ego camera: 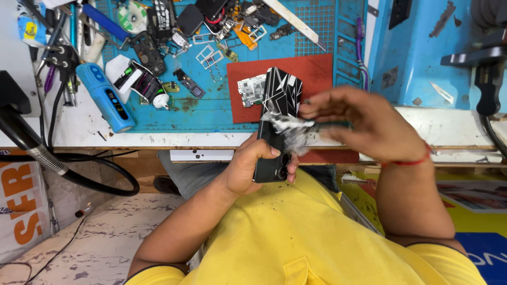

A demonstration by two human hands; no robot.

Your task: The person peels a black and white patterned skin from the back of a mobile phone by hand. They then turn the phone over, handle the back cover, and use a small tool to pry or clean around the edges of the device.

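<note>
My left hand (248,166) grips the lower end of a black phone (279,105) with a white-streaked patterned back, held upright over the bench edge with its camera lenses toward me. My right hand (364,124) pinches a crumpled clear film (290,129) that is lifted off the phone's back near its middle. A small green-and-silver circuit board (251,89) lies on a red mat (311,71) just behind the phone.
A blue work mat (200,113) holds several small metal frames, phone parts and tools. A blue cylindrical tool (105,97) lies at left, near black cables and a flexible hose (47,158). A blue machine housing (422,47) stands at right.
</note>
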